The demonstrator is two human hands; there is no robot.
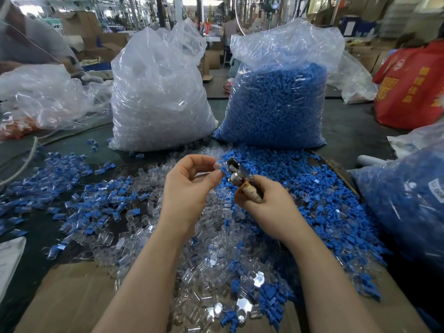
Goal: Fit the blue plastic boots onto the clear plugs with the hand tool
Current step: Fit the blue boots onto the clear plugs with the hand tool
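Two hands work here: the left hand [189, 186] and the right hand [269, 207], sharing one hand tool [236, 170]. At twelve o'clock stand two full bags, one bag of clear plugs [158, 92] and one bag of blue boots [276, 99]. Loose plugs and boots are too many to count.

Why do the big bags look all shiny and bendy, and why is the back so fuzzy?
In the head view, overhead light glares off the crinkled plastic of the clear-plug bag and the blue-boot bag; the wide-angle lens bows things near the edges, so the bags lean outward; the factory background is soft and hazy, while the left hand, right hand and hand tool stay fairly sharp.
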